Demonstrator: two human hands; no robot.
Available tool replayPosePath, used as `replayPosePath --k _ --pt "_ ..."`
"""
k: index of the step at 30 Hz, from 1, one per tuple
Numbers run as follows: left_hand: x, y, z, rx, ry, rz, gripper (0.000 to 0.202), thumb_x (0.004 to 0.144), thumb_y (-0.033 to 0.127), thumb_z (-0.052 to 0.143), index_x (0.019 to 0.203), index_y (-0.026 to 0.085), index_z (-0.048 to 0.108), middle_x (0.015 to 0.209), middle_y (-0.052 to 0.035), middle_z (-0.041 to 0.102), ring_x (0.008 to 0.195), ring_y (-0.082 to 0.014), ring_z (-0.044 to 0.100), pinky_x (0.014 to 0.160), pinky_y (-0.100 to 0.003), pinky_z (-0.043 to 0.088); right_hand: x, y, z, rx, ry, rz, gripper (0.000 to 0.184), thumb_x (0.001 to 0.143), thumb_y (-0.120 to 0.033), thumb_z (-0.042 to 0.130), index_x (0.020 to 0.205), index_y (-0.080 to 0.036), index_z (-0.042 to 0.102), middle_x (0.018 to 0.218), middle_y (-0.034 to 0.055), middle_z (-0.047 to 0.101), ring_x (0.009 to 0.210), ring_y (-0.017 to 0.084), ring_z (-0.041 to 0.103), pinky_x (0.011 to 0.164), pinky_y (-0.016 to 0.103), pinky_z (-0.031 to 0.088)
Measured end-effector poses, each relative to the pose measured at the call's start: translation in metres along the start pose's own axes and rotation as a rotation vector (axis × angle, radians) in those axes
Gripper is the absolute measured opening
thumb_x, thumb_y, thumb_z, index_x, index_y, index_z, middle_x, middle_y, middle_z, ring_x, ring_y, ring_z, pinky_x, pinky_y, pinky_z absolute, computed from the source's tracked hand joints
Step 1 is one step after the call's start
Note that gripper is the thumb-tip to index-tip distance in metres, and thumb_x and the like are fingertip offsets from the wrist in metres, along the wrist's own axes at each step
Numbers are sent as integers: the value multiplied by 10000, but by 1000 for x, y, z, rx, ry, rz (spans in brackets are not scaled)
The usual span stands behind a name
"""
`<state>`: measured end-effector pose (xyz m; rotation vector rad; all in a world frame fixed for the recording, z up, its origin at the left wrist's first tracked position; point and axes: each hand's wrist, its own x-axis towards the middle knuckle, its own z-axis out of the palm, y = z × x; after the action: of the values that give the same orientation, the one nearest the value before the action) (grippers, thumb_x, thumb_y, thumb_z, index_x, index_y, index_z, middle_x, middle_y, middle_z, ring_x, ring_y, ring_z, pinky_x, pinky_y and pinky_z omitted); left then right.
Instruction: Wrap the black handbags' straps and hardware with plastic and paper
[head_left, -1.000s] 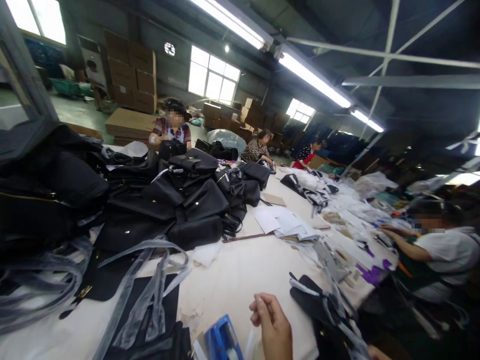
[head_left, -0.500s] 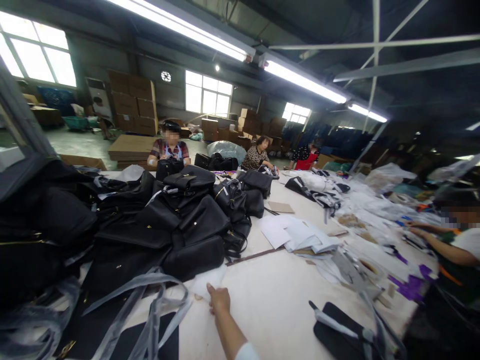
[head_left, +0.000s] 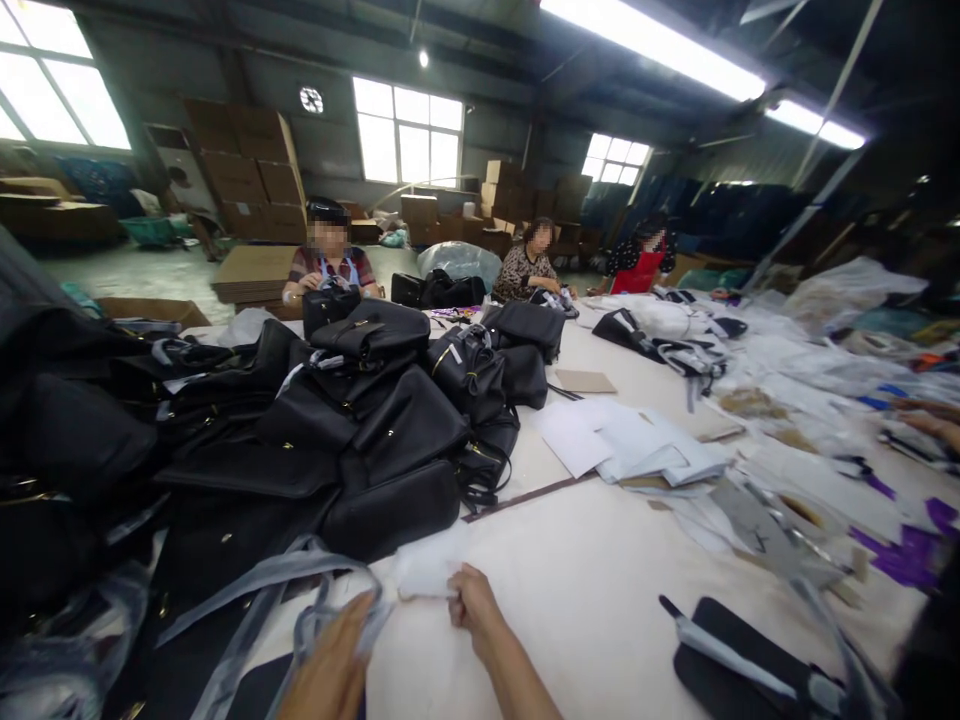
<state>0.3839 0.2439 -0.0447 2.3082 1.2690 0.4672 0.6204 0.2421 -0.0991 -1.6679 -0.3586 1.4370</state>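
Note:
At the near middle of the table, my right hand [head_left: 474,607] is closed with fingers and thumb pinching the edge of a thin white sheet [head_left: 431,562]. The sheet lies flat against the front of a black bag [head_left: 394,508]. My left hand [head_left: 330,660] is slightly smeared, its fingers stretched forward over straps wrapped in clear plastic [head_left: 259,585]. I cannot tell whether it touches them. Beneath those straps lies part of a black bag [head_left: 262,685]. To the right rests a black piece with a plastic-wrapped strap [head_left: 739,650].
A big heap of black bags [head_left: 292,420] covers the left of the table. White paper sheets [head_left: 637,440] and a cardboard piece [head_left: 586,381] lie beyond my right hand. Plastic wrap [head_left: 825,380] spreads along the right. Several people sit across the table, one person [head_left: 330,265] behind the bags.
My left hand has come into view from below, over the wrapped straps. My right hand has shifted right along the sheet's edge and its fingers have closed. The view has turned and tilted down.

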Motion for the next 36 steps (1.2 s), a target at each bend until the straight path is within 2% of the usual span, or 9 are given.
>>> replayPosePath --k 3,7,10,13,16,19,25,31,36 --pt "65 14 45 -69 -185 14 688 750 53 417 1429 126 337 1518 -116 329 1399 -252 274 1160 -443 247 4 2 -19 114 -66 70 98 603 -219 484 698 -203 465 462 -89 363 343 56 268 384 173 224" --pt "107 16 77 -200 -346 -90 743 620 25 499 1360 80 456 1474 -179 383 1384 -340 260 1123 -493 257 -3 3 -54 178 5 52 105 590 -232 524 677 -194 479 465 -95 346 353 46 245 368 167 151" --pt "113 8 76 -323 -341 -145 696 637 75 553 1329 123 501 1487 -148 371 1400 -326 218 1141 -466 209 -24 -2 -65 184 82 -55 153 643 -255 552 781 -188 548 525 -81 414 409 52 312 379 161 178" --pt "100 5 48 -488 -302 -239 494 813 272 504 1274 100 543 1391 -183 493 1322 -295 394 1117 -431 279 -53 -8 -47 197 14 -152 251 715 -283 545 939 -186 604 608 -53 497 489 72 392 409 165 254" --pt "63 12 2 -774 -294 -363 577 947 485 204 1285 138 517 1213 -179 633 1076 -263 620 900 -410 496 -83 -7 -8 157 -129 -187 306 754 -297 541 1019 -166 619 615 -43 517 497 81 397 408 171 263" --pt "9 20 -39 -1109 -317 -457 570 875 608 388 1134 152 613 976 -131 705 811 -237 676 744 -356 523 -111 1 39 2 -277 -214 341 779 -331 551 1067 -161 619 590 -50 530 468 87 401 415 180 301" --pt "-108 -13 -83 -945 -174 -653 387 772 533 588 829 153 637 695 -13 643 598 -163 580 570 -256 442 -168 39 116 -165 -480 -223 428 790 -441 586 1102 -152 628 949 73 708 833 223 637 760 327 504" --pt "-225 -57 -121 -570 -1 -774 338 872 493 427 756 203 555 681 7 591 681 -186 570 664 -285 383 -190 82 113 -643 -228 -361 479 793 -477 531 1121 -144 637 1094 134 687 1050 308 603 959 432 422" --pt "-266 -61 -100 -221 -148 -785 216 747 393 593 649 215 522 599 9 568 615 -202 549 580 -278 312 -199 107 100 -617 -236 -297 522 762 -428 543 1187 -128 594 1185 143 646 1156 299 555 1014 418 393"
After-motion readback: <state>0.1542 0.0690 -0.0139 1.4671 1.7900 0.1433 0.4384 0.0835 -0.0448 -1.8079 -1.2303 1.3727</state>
